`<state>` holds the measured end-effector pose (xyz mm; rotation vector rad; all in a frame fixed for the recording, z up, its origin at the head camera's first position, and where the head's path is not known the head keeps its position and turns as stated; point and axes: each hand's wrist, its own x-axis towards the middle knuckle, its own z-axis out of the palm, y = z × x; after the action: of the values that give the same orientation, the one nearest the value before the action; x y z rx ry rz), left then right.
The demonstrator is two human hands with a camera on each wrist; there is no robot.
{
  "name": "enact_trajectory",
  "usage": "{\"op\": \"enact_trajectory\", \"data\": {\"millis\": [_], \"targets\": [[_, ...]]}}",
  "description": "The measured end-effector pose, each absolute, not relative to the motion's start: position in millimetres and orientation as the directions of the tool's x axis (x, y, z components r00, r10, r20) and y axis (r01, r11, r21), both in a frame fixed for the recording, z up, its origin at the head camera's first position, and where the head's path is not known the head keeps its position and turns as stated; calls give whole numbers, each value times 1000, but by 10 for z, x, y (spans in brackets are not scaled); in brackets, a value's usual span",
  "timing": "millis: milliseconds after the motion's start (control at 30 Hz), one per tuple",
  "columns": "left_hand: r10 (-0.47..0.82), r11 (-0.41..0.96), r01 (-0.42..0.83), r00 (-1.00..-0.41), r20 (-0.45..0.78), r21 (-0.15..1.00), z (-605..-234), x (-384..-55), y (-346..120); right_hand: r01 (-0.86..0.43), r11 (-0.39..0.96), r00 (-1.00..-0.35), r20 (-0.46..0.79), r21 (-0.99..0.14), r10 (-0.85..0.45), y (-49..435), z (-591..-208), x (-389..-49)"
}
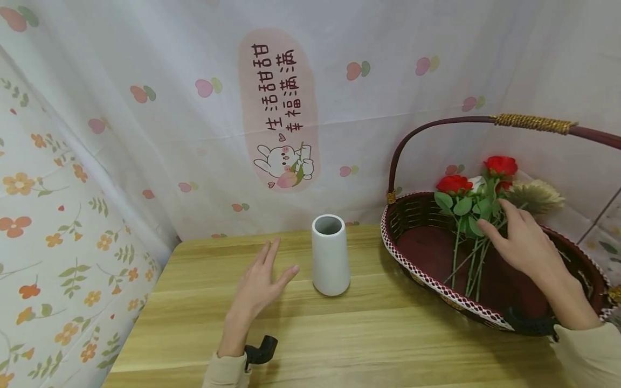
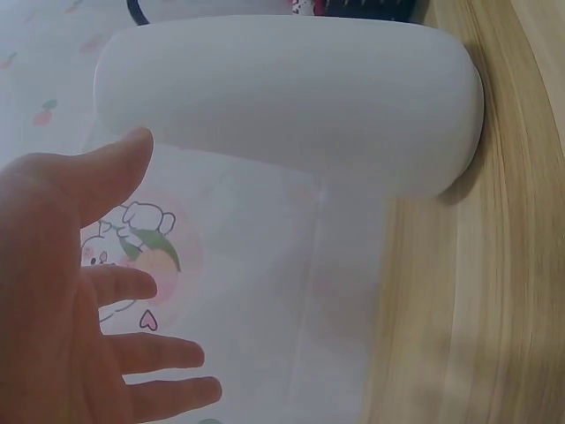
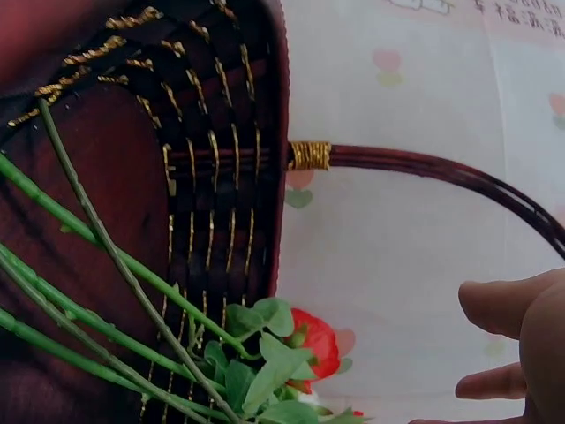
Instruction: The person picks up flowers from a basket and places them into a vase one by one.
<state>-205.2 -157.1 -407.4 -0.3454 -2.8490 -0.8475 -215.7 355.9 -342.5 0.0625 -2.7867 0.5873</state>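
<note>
A white vase [image 1: 331, 264] stands upright on the wooden table, its mouth facing up. My left hand [image 1: 257, 285] is just left of it with fingers straight and thumb spread toward it, and nothing in its grasp. In the left wrist view, a gap separates the thumb from the vase. Over the brown woven basket [image 1: 422, 245], my right hand [image 1: 526, 245] reaches in beside the flowers with thumb and fingers apart. Red roses [image 1: 454, 184], a white flower and a cream-coloured bloom [image 1: 536, 196] lean on the basket's far rim. Their green stems [image 3: 97, 230] lie across its floor.
The basket's tall arched handle [image 1: 427, 126] rises over the flowers, with gold wrapping at its top. Behind the table [image 1: 291, 334] hangs a white printed curtain [image 1: 388, 32]; another floral cloth [image 1: 63, 242] hangs at the left.
</note>
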Motion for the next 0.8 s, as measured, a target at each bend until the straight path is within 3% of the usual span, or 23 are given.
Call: {"op": "enact_trajectory", "data": {"millis": [267,800], "targets": [[181,797,271,-960,215,540,-4101,-2060,-1531,-105,906,-941,336,-410,43,3685,-3432,-2227],[203,750,289,-957,209,595,-4118,-2120,-1461,-51,914,-954,291,-403,75,3911,-3543,-2327]]}}
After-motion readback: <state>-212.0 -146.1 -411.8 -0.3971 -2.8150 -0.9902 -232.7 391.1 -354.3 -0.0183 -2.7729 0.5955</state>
